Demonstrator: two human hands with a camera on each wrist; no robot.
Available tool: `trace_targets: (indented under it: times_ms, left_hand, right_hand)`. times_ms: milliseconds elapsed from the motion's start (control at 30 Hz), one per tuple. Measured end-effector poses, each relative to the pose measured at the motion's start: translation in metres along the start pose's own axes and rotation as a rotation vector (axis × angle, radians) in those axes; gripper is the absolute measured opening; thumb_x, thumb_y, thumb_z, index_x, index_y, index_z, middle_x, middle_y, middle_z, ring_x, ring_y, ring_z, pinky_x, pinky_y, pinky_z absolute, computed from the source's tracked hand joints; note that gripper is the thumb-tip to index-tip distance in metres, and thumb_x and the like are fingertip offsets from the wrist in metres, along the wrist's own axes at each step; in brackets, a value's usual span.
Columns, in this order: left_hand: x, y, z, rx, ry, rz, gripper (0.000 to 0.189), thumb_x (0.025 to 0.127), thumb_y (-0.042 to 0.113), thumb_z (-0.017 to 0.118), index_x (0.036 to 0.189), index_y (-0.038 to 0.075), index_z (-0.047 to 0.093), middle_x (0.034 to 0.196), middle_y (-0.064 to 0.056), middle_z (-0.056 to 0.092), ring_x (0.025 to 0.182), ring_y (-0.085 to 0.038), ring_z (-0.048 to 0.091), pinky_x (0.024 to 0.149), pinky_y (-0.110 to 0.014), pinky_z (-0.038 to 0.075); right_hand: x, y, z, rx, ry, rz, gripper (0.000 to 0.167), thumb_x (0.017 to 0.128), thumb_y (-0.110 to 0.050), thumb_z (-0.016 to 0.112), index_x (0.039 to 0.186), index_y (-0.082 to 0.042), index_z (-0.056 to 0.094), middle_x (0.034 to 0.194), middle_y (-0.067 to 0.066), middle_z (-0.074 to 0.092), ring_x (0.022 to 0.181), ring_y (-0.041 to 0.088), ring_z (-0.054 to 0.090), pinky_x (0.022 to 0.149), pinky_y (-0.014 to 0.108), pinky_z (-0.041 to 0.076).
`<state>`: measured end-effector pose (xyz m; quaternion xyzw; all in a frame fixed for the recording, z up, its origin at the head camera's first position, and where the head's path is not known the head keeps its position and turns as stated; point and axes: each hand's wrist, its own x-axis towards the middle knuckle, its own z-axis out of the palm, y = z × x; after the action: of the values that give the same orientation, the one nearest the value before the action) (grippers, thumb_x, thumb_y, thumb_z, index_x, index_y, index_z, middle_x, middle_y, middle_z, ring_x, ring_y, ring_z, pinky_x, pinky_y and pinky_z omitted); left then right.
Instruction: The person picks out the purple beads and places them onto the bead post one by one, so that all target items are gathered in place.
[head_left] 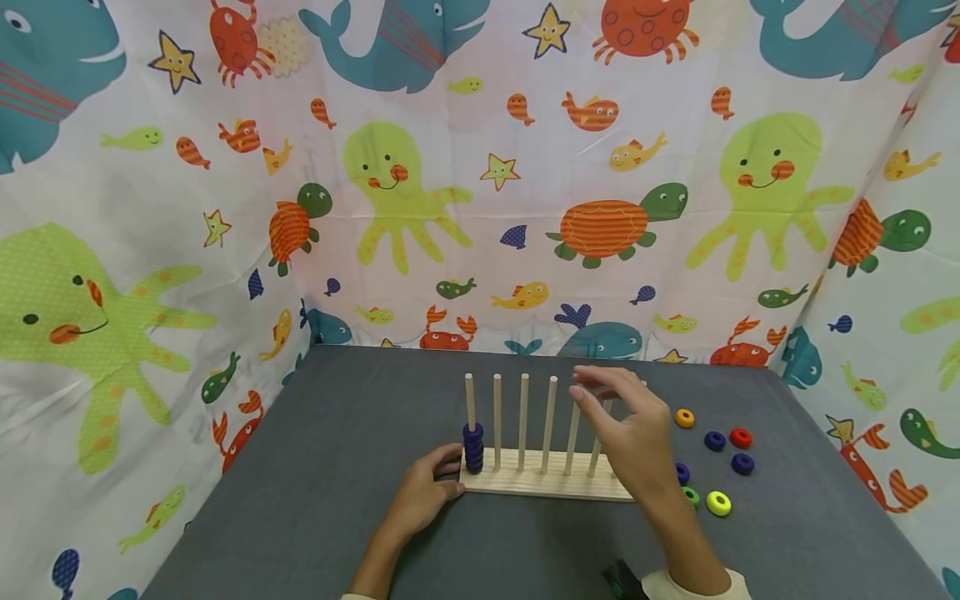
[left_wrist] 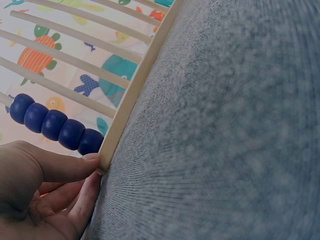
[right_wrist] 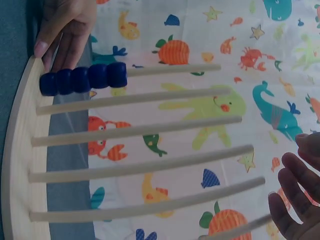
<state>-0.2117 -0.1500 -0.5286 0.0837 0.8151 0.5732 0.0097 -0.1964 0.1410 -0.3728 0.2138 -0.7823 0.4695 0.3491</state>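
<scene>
A wooden peg rack (head_left: 551, 483) with a row of upright dowels stands in front of me. Several dark blue rings (head_left: 473, 450) are stacked on its leftmost dowel; the left wrist view also shows these blue rings (left_wrist: 55, 125) sitting tight together down to the base. My left hand (head_left: 426, 493) pinches the left end of the base between thumb and fingers, as its thumb (left_wrist: 75, 167) shows. My right hand (head_left: 633, 421) hovers by the tops of the right-hand dowels, fingers loosely bent and apart from the thumb, nothing between them. It hides the rack's right end.
Loose rings lie right of the rack: orange (head_left: 684, 418), red (head_left: 741, 438), yellow (head_left: 718, 503), green (head_left: 691, 497) and several blue ones (head_left: 742, 464). A dark object (head_left: 624, 580) is near my right sleeve. A sea-animal curtain (head_left: 480, 250) surrounds the grey table (head_left: 337, 417).
</scene>
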Motion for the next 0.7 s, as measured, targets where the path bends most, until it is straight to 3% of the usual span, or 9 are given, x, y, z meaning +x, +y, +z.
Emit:
trace_targets:
  times_ms: [333,500,700]
  left_hand:
    - [-0.001,0.002,0.001,-0.012,0.0,-0.007,0.061,0.087,-0.009,0.074,0.146,-0.004,0.058,0.145,-0.026,0.061,0.128,-0.04,0.065,0.098,-0.039,0.062]
    - [0.001,0.0,0.0,0.005,0.003,-0.014,0.061,0.087,-0.009,0.073,0.146,-0.003,0.058,0.146,-0.025,0.061,0.129,-0.04,0.065,0.098,-0.038,0.062]
    - [0.001,0.0,0.001,0.015,0.0,-0.019,0.06,0.088,-0.01,0.073,0.146,-0.003,0.058,0.147,-0.025,0.06,0.129,-0.04,0.064,0.098,-0.038,0.061]
  right_hand:
    - [-0.015,0.021,-0.023,-0.036,0.046,0.064,0.026,0.094,0.002,0.077,0.119,-0.007,0.079,0.106,0.006,0.077,0.089,0.004,0.065,0.08,0.007,0.052]
    - [-0.02,0.029,-0.034,-0.1,0.051,0.143,0.024,0.096,-0.004,0.078,0.12,-0.007,0.079,0.108,0.005,0.077,0.096,-0.002,0.064,0.085,0.008,0.052]
    - [-0.023,0.039,-0.047,-0.147,0.078,0.173,0.025,0.096,-0.004,0.078,0.121,-0.008,0.079,0.106,0.006,0.078,0.096,-0.004,0.064,0.085,0.007,0.051]
